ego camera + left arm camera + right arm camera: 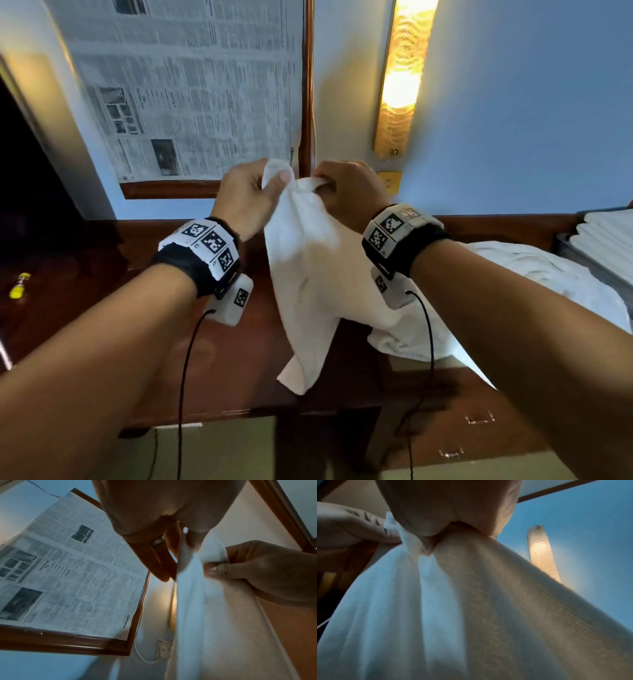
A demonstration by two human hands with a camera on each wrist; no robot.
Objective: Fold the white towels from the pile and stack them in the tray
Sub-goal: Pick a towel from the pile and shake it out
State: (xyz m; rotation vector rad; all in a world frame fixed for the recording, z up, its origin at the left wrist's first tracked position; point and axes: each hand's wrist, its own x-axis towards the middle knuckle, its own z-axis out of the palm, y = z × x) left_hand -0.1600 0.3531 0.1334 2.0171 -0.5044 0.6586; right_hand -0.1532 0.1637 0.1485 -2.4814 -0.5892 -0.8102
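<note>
A white towel (pixel 315 274) hangs in the air above the dark wooden table (pixel 222 370), held up by its top edge. My left hand (pixel 253 192) pinches one corner of it between thumb and fingers. My right hand (pixel 346 192) grips the top edge close beside it, fingers curled round the cloth. In the left wrist view the left fingers (pixel 164 555) pinch the towel (pixel 214 615) and the right hand (pixel 257 572) holds it alongside. The right wrist view is filled by the towel (pixel 471 615) bunched in the right hand (pixel 450 520). The pile of white towels (pixel 513 291) lies on the table at the right.
Folded white towels (pixel 606 240) are stacked in a tray (pixel 582 270) at the far right. A newspaper-covered framed panel (pixel 191 85) and a lit wall lamp (pixel 400 78) are on the wall behind. A small yellow object (pixel 19 286) lies on the table's left.
</note>
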